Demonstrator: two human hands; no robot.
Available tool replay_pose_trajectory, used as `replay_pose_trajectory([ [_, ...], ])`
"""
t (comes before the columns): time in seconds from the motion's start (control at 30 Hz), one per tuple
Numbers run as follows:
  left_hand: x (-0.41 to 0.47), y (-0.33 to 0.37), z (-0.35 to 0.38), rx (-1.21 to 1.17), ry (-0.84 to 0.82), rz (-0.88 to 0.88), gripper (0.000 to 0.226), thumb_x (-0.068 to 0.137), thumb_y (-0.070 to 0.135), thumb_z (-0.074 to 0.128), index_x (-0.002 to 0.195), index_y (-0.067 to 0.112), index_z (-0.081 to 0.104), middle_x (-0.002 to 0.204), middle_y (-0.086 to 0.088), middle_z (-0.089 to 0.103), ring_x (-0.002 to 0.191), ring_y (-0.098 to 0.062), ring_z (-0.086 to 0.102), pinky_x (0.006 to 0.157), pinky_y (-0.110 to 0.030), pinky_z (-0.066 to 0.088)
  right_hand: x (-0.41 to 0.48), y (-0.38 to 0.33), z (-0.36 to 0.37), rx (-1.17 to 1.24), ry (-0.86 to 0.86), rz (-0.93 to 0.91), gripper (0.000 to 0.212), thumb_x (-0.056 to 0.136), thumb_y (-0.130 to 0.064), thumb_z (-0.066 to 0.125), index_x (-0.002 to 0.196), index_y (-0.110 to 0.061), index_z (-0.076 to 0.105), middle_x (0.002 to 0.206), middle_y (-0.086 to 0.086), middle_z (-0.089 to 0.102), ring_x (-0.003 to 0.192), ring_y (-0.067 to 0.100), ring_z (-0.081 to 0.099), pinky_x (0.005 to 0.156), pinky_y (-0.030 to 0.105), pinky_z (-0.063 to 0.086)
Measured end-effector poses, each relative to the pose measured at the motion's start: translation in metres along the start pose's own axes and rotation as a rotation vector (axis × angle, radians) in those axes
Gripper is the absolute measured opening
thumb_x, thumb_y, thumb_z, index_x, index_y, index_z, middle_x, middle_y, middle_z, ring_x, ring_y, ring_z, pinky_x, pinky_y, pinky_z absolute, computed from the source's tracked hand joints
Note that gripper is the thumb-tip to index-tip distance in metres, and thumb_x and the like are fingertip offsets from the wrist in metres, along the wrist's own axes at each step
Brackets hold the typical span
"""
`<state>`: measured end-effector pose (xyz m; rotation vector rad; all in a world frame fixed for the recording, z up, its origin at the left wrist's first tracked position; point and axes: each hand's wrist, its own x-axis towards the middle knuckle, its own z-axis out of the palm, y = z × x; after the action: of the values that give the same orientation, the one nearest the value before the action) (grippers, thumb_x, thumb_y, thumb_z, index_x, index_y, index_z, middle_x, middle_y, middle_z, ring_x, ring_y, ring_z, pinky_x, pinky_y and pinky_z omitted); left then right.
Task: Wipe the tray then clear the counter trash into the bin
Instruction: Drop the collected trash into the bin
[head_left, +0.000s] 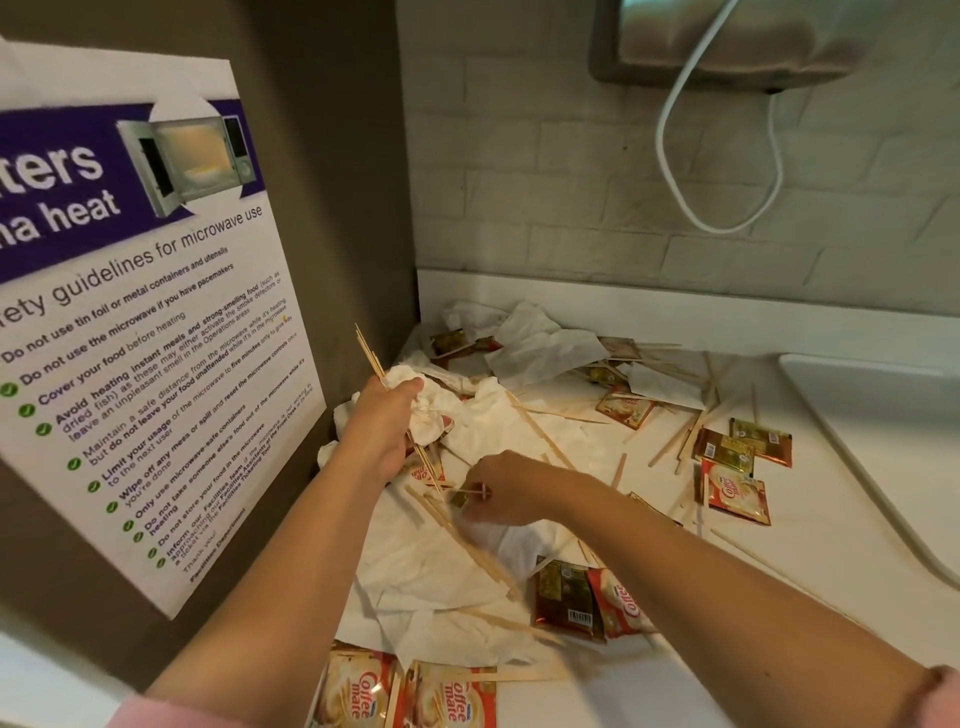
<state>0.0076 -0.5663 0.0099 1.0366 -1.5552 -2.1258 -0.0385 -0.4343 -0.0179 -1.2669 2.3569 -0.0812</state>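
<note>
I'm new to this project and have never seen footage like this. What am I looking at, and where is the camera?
There is no machine here. A person is working bare-handed, and the single picture comes from a camera worn on their head, looking down over both arms. The left hand holds a crumpled tissue and a bundle of wooden stir sticks in its grip. The right hand pinches a small dark scrap. On the white counter lie spread tissues, loose sticks and coffee creamer sachets. A microwave poster hangs on the left wall. The edge of a white tray shows at the right.
</note>
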Motion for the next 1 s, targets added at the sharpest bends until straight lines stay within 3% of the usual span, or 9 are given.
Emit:
replay_pose_trajectory([
  [0.07,0.001,-0.001,-0.001,0.018,0.001,-0.002,0.047,0.095,0.019,0.053,0.139,0.018,0.036,0.132,-0.005,0.052,0.096,-0.022,0.064,0.087,-0.042,0.054,0.003,-0.007,0.01,0.057,-0.002,0.025,0.035,0.089,-0.038,0.059,0.098,-0.004,0.06,0.089,0.007,0.056,0.081,0.02,0.049,0.057,0.024,0.036],
  [0.17,0.001,-0.002,-0.001,0.036,0.008,0.001,0.05,0.095,0.02,0.053,0.141,0.019,0.034,0.139,-0.007,0.047,0.106,-0.024,0.061,0.091,-0.043,0.053,0.006,-0.009,0.021,0.087,0.02,0.052,0.029,0.084,-0.032,0.065,0.092,-0.004,0.062,0.085,0.008,0.056,0.079,0.022,0.052,0.063,0.028,0.041],
  [0.27,-0.003,-0.002,0.001,0.015,-0.002,0.001,0.049,0.095,0.018,0.052,0.141,0.018,0.033,0.137,-0.009,0.049,0.084,-0.021,0.066,0.086,-0.04,0.055,0.002,-0.012,0.025,0.107,0.066,0.071,0.016,0.091,-0.023,0.049,0.088,-0.008,0.055,0.086,0.009,0.053,0.08,0.024,0.05,0.063,0.029,0.041],
  [0.43,-0.008,-0.002,0.004,-0.025,-0.025,0.02,0.045,0.096,0.015,0.049,0.139,0.015,0.034,0.133,-0.011,0.051,0.046,-0.011,0.067,0.077,-0.04,0.055,0.0,-0.01,0.018,0.149,-0.003,0.158,0.027,0.093,-0.015,0.042,0.111,-0.003,0.058,0.109,0.014,0.06,0.093,0.02,0.054,0.073,0.027,0.045],
  [0.53,-0.012,0.001,0.005,-0.065,-0.057,0.041,0.045,0.097,0.014,0.049,0.14,0.014,0.035,0.136,-0.011,0.05,0.053,-0.014,0.069,0.078,-0.039,0.054,-0.004,0.0,0.008,0.386,-0.003,0.224,0.029,0.096,-0.011,0.041,0.119,-0.001,0.054,0.102,0.014,0.059,0.081,0.016,0.047,0.056,0.018,0.034],
  [0.63,-0.017,0.001,0.009,-0.105,-0.11,0.051,0.046,0.097,0.014,0.049,0.14,0.015,0.034,0.137,-0.011,0.05,0.063,-0.018,0.071,0.082,-0.042,0.054,-0.012,0.015,0.001,0.857,0.142,0.325,0.012,0.098,-0.009,0.04,0.099,-0.005,0.051,0.077,0.009,0.049,0.058,0.013,0.04,0.048,0.021,0.031],
  [0.7,-0.022,0.0,0.014,-0.117,-0.133,0.041,0.045,0.096,0.013,0.049,0.139,0.014,0.036,0.134,-0.007,0.051,0.078,-0.02,0.067,0.077,-0.04,0.055,-0.016,0.022,-0.005,1.161,0.279,0.366,0.014,0.1,-0.012,0.038,0.092,-0.008,0.049,0.07,0.006,0.047,0.054,0.012,0.038,0.047,0.023,0.032],
  [0.8,-0.027,-0.007,0.026,-0.076,-0.181,0.024,0.041,0.096,0.013,0.049,0.135,0.013,0.039,0.132,-0.007,0.052,0.103,-0.024,0.061,0.081,-0.041,0.054,-0.028,0.027,-0.015,1.441,0.481,0.366,0.019,0.1,-0.02,0.039,0.109,-0.009,0.053,0.069,0.004,0.045,0.058,0.013,0.039,0.053,0.024,0.034],
  [1.0,-0.053,-0.025,0.064,0.059,-0.311,0.038,0.028,0.096,0.01,0.045,0.123,0.007,0.052,0.113,-0.019,0.064,0.1,-0.032,0.063,0.09,-0.05,0.049,-0.068,0.028,-0.017,1.206,0.484,0.195,0.057,0.093,-0.056,0.04,0.138,-0.022,0.04,0.113,-0.006,0.046,0.075,0.005,0.041,0.066,0.023,0.036],
])
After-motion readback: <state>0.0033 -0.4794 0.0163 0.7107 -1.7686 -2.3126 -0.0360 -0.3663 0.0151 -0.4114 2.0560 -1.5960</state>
